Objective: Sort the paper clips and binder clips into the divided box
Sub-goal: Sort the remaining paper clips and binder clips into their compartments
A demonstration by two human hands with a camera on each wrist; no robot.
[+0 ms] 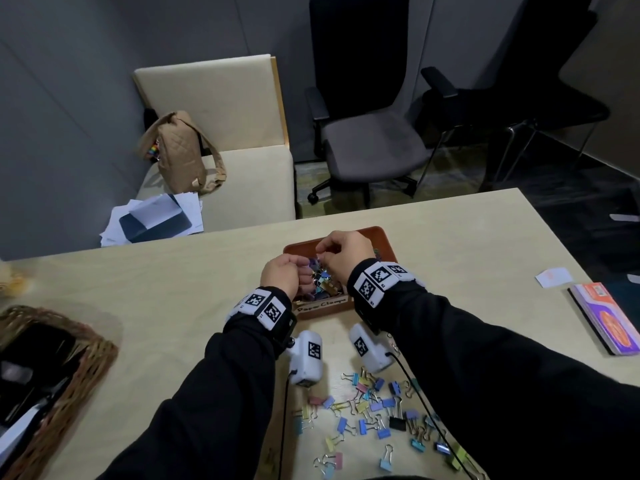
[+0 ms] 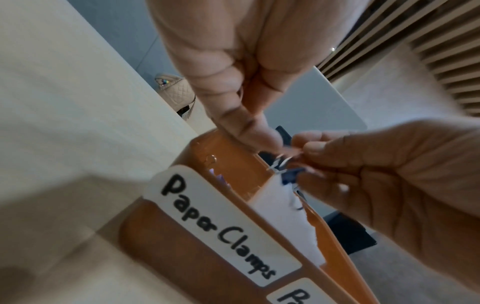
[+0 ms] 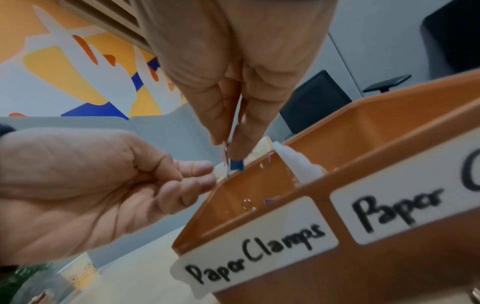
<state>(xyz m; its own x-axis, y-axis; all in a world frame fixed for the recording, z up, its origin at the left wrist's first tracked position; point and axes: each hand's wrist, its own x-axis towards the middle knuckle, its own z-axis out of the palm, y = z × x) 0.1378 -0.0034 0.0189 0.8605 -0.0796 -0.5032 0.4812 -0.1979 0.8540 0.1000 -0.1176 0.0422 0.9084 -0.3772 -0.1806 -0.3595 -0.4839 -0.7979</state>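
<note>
Near table edge: loose binder clips (image 1: 375,415) scattered between both sleeves. Beyond, divided box (image 1: 387,242), clips piled in its left compartment. Right hand (image 1: 344,252) pinches a blue binder clip (image 3: 237,164) above it; left hand (image 1: 281,277) curled alongside, grip unclear

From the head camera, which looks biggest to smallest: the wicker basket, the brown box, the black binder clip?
1. Wicker basket, though nearness to the camera and cropping by the frame make this unsure.
2. Brown box, partly hidden by the hands.
3. Black binder clip, clearly smallest.
</note>
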